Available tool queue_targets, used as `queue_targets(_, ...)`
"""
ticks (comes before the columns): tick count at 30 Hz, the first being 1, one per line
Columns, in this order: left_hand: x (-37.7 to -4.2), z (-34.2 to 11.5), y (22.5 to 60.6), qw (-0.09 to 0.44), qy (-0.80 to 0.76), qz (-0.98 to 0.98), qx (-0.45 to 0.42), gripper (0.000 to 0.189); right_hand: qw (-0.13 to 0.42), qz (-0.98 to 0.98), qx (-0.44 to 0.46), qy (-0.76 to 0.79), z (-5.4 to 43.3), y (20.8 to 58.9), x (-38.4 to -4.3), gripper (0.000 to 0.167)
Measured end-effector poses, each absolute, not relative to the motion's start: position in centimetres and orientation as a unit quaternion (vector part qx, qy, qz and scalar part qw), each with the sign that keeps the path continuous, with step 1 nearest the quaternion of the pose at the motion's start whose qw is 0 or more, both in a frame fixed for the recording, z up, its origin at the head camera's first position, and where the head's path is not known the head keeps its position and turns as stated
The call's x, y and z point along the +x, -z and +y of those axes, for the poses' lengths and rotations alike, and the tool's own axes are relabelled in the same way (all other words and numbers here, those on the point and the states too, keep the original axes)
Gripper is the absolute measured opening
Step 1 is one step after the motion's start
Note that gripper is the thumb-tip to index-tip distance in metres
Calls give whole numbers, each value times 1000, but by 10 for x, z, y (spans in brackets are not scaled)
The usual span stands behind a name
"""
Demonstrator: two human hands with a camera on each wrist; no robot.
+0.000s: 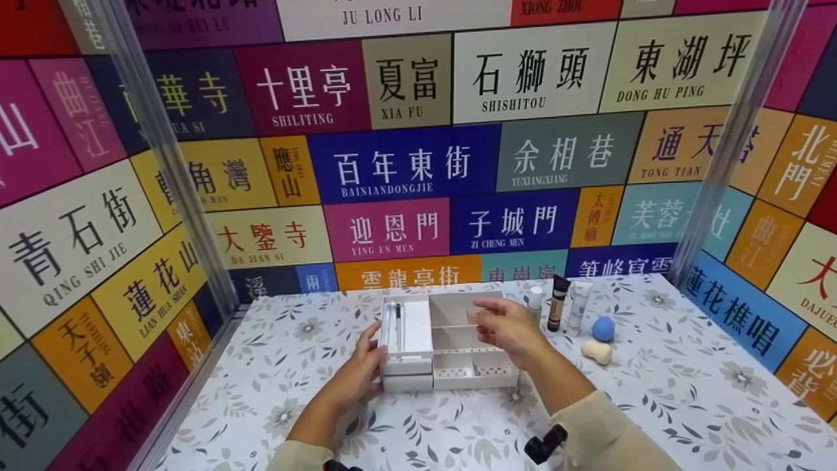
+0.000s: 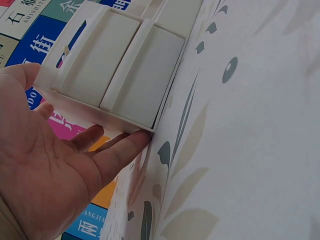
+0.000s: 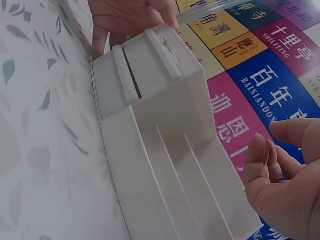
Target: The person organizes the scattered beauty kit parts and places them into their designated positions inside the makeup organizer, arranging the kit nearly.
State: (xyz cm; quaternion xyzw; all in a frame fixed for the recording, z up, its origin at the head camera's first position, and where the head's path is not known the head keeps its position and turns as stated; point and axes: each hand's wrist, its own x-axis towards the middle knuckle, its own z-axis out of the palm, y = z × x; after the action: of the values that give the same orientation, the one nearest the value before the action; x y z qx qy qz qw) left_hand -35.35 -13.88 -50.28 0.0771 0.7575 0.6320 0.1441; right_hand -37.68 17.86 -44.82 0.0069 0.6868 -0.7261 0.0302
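Observation:
A white desktop organizer (image 1: 458,337) stands on the table, with an upper tray on its left, two shallow drawers (image 2: 154,75) beneath it and stepped compartments (image 3: 165,175) on its right. Slim stick-like items, one dark-tipped (image 1: 398,313), lie in the upper tray. My left hand (image 1: 363,371) rests against the organizer's left side, its fingers low along the wall and the thumb near the top edge. Above the right compartments hovers my right hand (image 1: 510,329), fingers loosely bent, with nothing visible between thumb and fingers in the right wrist view.
Right of the organizer stand a small white-capped bottle (image 1: 535,302), a black-capped beige tube (image 1: 557,305) and a white tube (image 1: 578,307). A blue makeup sponge (image 1: 603,328) and a cream-colored sponge (image 1: 596,352) lie beyond them. Sign-covered panels (image 1: 402,160) surround the floral tabletop (image 1: 680,379).

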Motion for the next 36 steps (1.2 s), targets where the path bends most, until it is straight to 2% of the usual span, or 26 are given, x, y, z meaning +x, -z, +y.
queue_targets(26, -352, -139, 504, 150, -630, 757, 82, 64, 1, 753, 36, 657, 307, 456, -347, 58)
queue_targets(36, -353, -139, 504, 149, -639, 750, 86, 65, 14, 780, 106, 617, 345, 464, -345, 72)
